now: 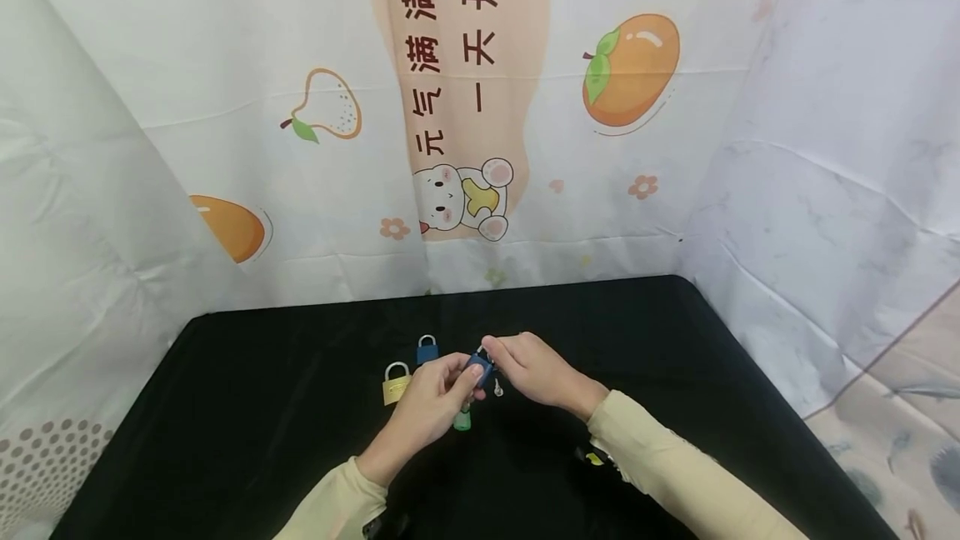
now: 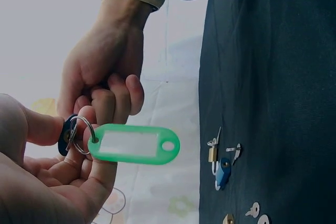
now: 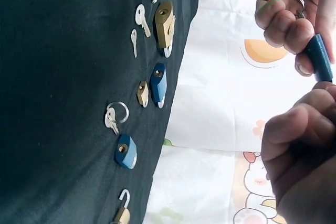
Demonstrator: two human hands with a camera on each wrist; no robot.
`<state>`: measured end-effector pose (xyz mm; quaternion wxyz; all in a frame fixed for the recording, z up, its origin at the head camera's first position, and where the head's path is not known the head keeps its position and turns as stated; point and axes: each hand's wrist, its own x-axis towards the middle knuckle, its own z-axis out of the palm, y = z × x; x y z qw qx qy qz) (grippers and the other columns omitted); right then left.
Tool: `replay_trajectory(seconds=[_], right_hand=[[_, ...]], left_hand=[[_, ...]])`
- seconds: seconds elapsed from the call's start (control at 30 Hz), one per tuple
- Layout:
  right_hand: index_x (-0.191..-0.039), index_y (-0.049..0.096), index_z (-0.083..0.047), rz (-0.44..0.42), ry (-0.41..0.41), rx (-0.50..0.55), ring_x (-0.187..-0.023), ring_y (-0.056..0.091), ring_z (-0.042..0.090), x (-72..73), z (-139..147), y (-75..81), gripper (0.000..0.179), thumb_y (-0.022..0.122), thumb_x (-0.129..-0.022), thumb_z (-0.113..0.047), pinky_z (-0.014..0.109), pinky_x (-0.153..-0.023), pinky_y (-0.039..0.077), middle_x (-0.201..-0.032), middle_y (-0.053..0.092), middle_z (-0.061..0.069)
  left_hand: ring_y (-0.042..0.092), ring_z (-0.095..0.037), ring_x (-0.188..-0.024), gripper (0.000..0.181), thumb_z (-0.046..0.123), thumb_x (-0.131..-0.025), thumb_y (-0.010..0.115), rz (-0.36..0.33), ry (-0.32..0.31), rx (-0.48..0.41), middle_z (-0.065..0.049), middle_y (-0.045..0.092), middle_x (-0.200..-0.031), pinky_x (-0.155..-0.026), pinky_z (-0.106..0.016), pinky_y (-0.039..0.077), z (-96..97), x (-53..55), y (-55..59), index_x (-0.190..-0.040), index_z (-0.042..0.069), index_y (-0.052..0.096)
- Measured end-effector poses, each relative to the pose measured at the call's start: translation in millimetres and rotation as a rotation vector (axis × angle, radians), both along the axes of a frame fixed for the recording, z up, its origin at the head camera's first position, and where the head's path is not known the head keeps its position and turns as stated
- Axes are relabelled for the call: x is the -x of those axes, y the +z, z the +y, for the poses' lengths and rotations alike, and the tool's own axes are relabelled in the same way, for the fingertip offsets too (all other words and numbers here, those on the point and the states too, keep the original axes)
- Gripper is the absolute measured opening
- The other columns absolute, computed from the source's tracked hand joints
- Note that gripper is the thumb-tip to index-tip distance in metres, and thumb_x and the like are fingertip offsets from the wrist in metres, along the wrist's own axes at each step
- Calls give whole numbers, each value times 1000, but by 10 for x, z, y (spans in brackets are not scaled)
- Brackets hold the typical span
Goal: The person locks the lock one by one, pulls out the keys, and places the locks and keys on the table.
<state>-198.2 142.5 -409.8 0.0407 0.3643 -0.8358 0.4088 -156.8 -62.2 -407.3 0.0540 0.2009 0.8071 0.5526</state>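
My left hand [image 1: 429,400] holds a blue padlock [image 1: 480,367] above the black table, thumb on one face and fingers behind it. From the padlock's underside hangs a metal key ring [image 2: 77,136] with a green key tag [image 2: 134,144]. Whether a key sits in the keyhole is hidden by the fingers and ring. At the other end, curled fingers of my right hand [image 1: 536,369] pinch the shackle, which shows only slightly in the head view. In the right wrist view the padlock's blue side [image 3: 319,59] lies between both hands.
On the black cloth [image 1: 285,390] stand a brass padlock [image 1: 395,390] and another blue padlock [image 1: 427,352]. The right wrist view shows a small brass padlock [image 3: 143,94], one with its shackle open [image 3: 122,215], and several loose keys, one on a ring [image 3: 111,119]. Printed curtains surround the table.
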Motion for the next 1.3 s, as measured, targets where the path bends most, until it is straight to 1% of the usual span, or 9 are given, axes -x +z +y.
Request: replay_trajectory(seconds=[0.27, 0.47, 0.57, 0.7, 0.83, 0.97, 1.07, 1.2, 1.3], right_hand=[[-64, 43, -20, 91, -36, -73, -44, 26, 0, -9, 9, 52, 47, 43, -111, -21, 21, -45, 27, -55, 28, -16], [-64, 44, -20, 104, -58, -128, -43, 27, 1, -31, -24, 51, 48, 41, -112, -24, 21, -45, 28, -54, 30, -15], [-64, 43, -20, 109, -56, -162, -43, 27, 1, -10, -42, 58, 48, 39, -112, -28, 21, -46, 29, -54, 30, -14], [-64, 40, -21, 106, -76, -113, -44, 27, 3, 39, -30, 119, 49, 42, -111, -31, 22, -48, 29, -53, 30, -14], [-62, 41, -21, 98, -88, -24, -43, 29, 5, 65, -5, 192, 49, 47, -110, -33, 23, -49, 32, -52, 31, -13], [-66, 45, -21, 40, -73, -11, -46, 32, 6, 58, 26, 189, 47, 43, -111, -34, 25, -51, 34, -55, 34, -12], [-75, 49, -19, -56, -79, 5, -49, 37, 9, 35, 74, 150, 42, 37, -112, -36, 27, -51, 37, -60, 38, -9], [-96, 54, -16, -172, -74, 45, -53, 46, 15, 19, 107, 116, 36, 32, -112, -38, 31, -50, 45, -71, 50, 1], [-112, 55, -15, -235, -49, 70, -57, 52, 18, 15, 89, 111, 37, 27, -113, -39, 33, -52, 49, -80, 56, 8]], left_hand=[[67, -27, -76, 30, 27, -105, 58, 19, 16, -29, -2, 70, -82, -63, -27, 52, 34, 17, 20, -111, -1, 67], [66, -22, -75, 30, 29, -106, 56, 4, 23, -9, -1, 70, -82, -64, -27, 53, 18, -1, -6, -110, 1, 67], [65, -21, -74, 30, 30, -106, 57, -10, 30, -11, -3, 72, -83, -65, -27, 53, 6, -8, -14, -109, 2, 67], [64, -16, -73, 33, 35, -105, 57, -2, 21, -47, -5, 73, -86, -66, -26, 52, 13, 10, 19, -111, 4, 68], [63, -20, -73, 31, 34, -103, 61, 9, -3, -66, -2, 71, -88, -63, -25, 50, 12, 18, 61, -113, 7, 71], [62, -19, -74, 25, 27, -101, 66, -15, -21, -94, -5, 72, -94, -63, -25, 48, -16, -1, 43, -112, 6, 72], [63, -15, -75, 24, 23, -100, 68, -30, -27, -122, -9, 73, -97, -65, -25, 50, -29, -2, -4, -113, 4, 72], [66, -18, -79, 21, 21, -98, 70, -18, 6, -145, -9, 74, -95, -71, -25, 52, -54, 19, -37, -110, 4, 73], [68, -21, -82, 19, 19, -97, 72, 0, 45, -175, -8, 74, -94, -75, -25, 53, -77, 40, -23, -109, 4, 72]])
